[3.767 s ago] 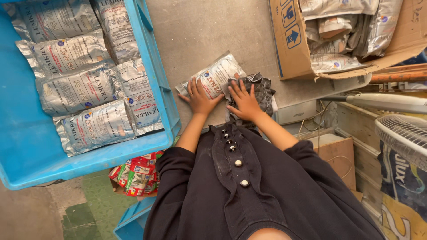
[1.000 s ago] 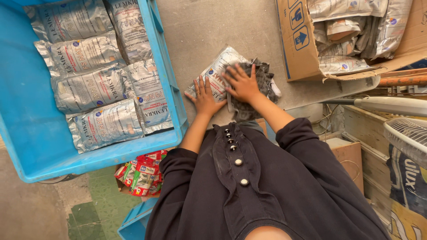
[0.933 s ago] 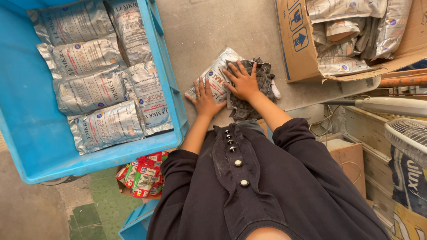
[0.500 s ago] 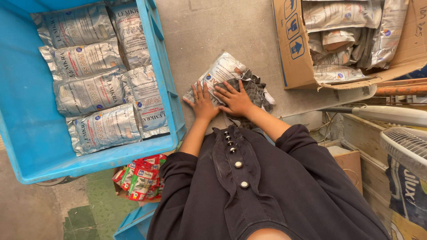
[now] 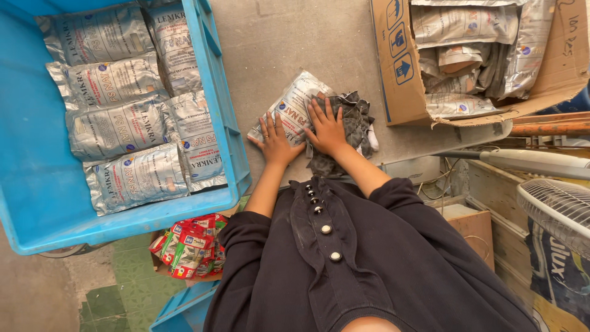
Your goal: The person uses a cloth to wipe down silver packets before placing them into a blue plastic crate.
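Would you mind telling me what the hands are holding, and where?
Nothing is gripped: left hand presses flat on the silver packet, right hand on the dark cloth.

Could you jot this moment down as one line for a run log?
left hand: flat on silver pouch | right hand: pressing grey rag at pouch edge | blue crate: pouches inside | cardboard box: more pouches

Open floor (image 5: 307,43) between crate (image 5: 215,92), carton (image 5: 393,61)
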